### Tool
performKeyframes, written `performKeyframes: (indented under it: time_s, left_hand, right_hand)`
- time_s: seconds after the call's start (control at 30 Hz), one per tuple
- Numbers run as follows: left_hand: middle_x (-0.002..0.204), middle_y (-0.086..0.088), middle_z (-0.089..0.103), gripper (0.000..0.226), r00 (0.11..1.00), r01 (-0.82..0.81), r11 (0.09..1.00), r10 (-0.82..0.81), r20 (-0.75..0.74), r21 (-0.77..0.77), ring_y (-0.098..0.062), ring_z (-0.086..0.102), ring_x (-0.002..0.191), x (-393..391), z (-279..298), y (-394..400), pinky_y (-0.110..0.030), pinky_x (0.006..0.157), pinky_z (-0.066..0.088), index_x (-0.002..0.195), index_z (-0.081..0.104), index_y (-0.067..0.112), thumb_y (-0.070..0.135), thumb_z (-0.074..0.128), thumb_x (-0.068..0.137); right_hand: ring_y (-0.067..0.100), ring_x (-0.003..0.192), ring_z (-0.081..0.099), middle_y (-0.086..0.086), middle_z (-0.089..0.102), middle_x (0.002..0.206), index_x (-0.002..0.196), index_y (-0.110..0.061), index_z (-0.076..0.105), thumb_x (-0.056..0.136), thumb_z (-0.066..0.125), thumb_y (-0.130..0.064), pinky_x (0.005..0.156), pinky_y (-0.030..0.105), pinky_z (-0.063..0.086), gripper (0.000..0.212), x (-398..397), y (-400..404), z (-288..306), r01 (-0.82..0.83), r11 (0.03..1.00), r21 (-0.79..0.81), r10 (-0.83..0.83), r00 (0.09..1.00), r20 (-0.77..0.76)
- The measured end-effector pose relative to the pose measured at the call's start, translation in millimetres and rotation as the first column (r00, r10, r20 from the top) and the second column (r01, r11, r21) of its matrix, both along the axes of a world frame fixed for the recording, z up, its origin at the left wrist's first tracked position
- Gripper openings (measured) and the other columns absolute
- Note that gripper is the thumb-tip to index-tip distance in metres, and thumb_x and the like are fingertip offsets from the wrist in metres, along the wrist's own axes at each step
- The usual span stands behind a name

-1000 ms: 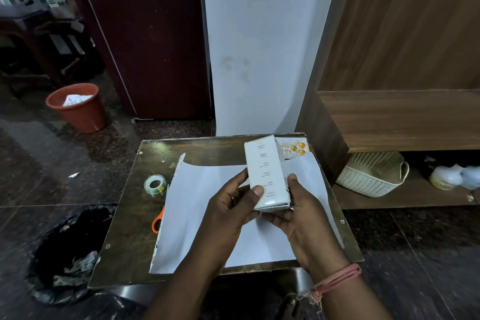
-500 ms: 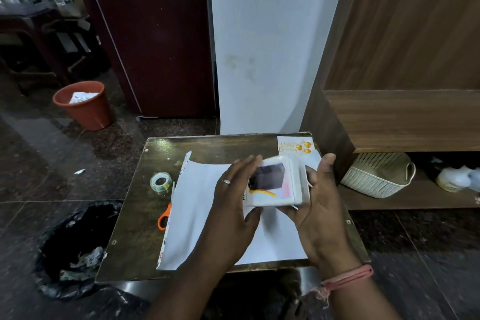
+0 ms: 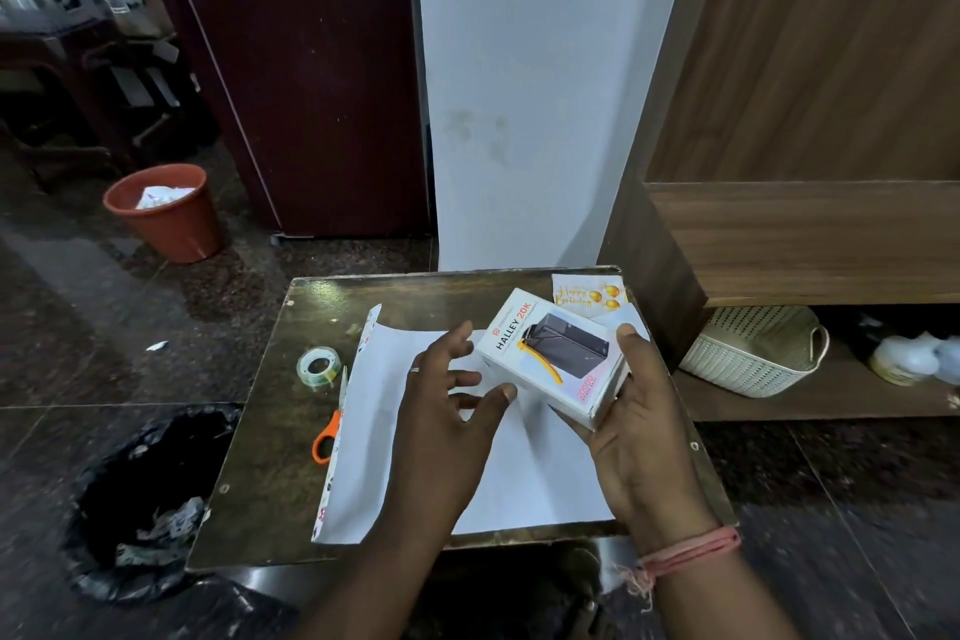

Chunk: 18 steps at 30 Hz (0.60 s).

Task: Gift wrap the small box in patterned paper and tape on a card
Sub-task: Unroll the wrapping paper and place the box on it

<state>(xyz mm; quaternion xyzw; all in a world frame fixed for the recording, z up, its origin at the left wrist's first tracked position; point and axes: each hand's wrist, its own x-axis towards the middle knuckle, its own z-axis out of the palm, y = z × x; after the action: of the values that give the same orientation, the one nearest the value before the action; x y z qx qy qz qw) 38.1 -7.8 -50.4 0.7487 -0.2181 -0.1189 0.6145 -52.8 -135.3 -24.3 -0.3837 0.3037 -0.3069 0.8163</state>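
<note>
above paper (image 3: 519, 473) | box (image 3: 553, 356) in right hand (image 3: 639, 437) | left hand (image 3: 447, 411) beside, spread

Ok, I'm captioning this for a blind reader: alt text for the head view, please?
The right hand holds a small white box above white-side-up wrapping paper on a dark table, the left hand open beside it. A tape roll, orange scissors and a birthday card lie nearby.
</note>
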Motion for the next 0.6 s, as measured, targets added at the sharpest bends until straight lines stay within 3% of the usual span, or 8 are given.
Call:
performKeyframes:
  time_s: [0.1,0.2,0.3,0.43,0.6]
  left_hand:
    - [0.124,0.023,0.065,0.058,0.987,0.005,0.998,-0.016,-0.159,-0.067,-0.001,0.070,0.102,2,4,0,-0.027,0.092,0.052,0.137,0.054,0.042,0.027,0.081,0.088]
    - [0.132,0.006,0.068,0.056,0.869,0.036,0.948,-0.187,-0.459,-0.317,-0.017,0.072,0.113,2,10,-1,-0.041,0.108,0.050,0.135,0.062,0.028,0.040,0.082,0.084]
    - [0.137,-0.002,0.068,0.049,0.779,0.158,0.873,-0.397,-0.486,-0.461,-0.022,0.063,0.129,-2,19,-1,-0.041,0.112,0.044,0.142,0.057,0.020,0.034,0.068,0.097]
    - [0.132,-0.005,0.070,0.058,0.790,0.223,0.873,-0.422,-0.445,-0.433,-0.020,0.064,0.127,-5,18,-1,-0.041,0.111,0.046,0.143,0.057,0.029,0.036,0.076,0.088]
    - [0.136,-0.010,0.068,0.059,0.751,0.172,0.851,-0.439,-0.492,-0.496,-0.028,0.063,0.128,-1,14,-2,-0.051,0.117,0.040,0.145,0.056,0.020,0.017,0.070,0.088]
  right_hand:
    - [0.028,0.115,0.068,0.003,0.074,0.119,0.127,-0.021,0.063,0.102,0.053,-0.034,0.099,0.052,0.050,0.030,0,4,3,0.021,0.996,-0.089,-0.023,0.999,-0.027]
    - [0.018,0.116,0.067,-0.004,0.072,0.121,0.125,-0.023,0.060,0.095,0.068,-0.024,0.095,0.037,0.053,0.031,-4,13,8,0.042,0.910,-0.412,-0.069,0.996,-0.053]
    - [0.011,0.120,0.062,-0.008,0.066,0.126,0.129,-0.025,0.056,0.089,0.077,-0.016,0.094,0.030,0.054,0.046,-6,22,10,-0.079,0.772,-0.631,0.028,0.996,-0.090]
    - [0.012,0.122,0.059,-0.009,0.064,0.126,0.127,-0.026,0.056,0.086,0.080,-0.022,0.095,0.036,0.052,0.048,-6,24,5,-0.119,0.708,-0.696,0.056,0.992,-0.112]
    - [0.022,0.120,0.063,0.002,0.069,0.124,0.117,-0.020,0.066,0.090,0.067,-0.039,0.106,0.055,0.047,0.033,-5,16,3,-0.008,0.861,-0.508,-0.010,0.999,-0.033]
